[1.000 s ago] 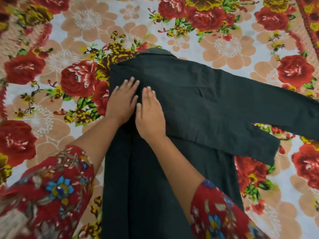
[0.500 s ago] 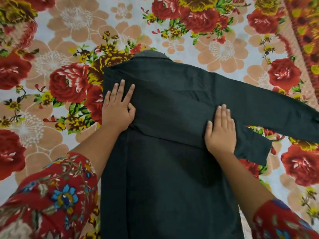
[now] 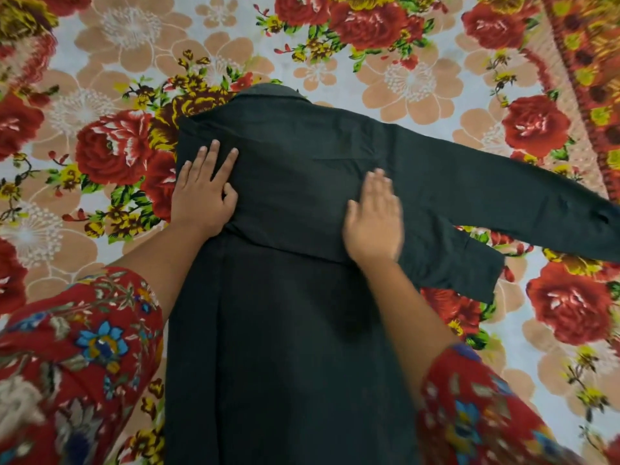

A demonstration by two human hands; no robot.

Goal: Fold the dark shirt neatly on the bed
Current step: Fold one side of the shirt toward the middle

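Note:
The dark shirt (image 3: 288,330) lies flat on the bed, collar at the far end. One sleeve is folded across its back and its cuff (image 3: 469,273) sticks out past the right side. The other sleeve (image 3: 503,196) stretches out to the right. My left hand (image 3: 204,193) rests flat on the left shoulder area, fingers spread. My right hand (image 3: 374,219) lies flat on the folded sleeve near the middle, slightly blurred. Neither hand grips the cloth.
The bedsheet (image 3: 402,78) has large red and peach flowers and surrounds the shirt on all sides. A patterned red and orange border (image 3: 587,62) runs along the far right. My red floral sleeves fill the lower corners.
My right hand slid from beside the left hand out to the right along the folded sleeve, then came back slightly toward the middle. The left hand has stayed on the left shoulder.

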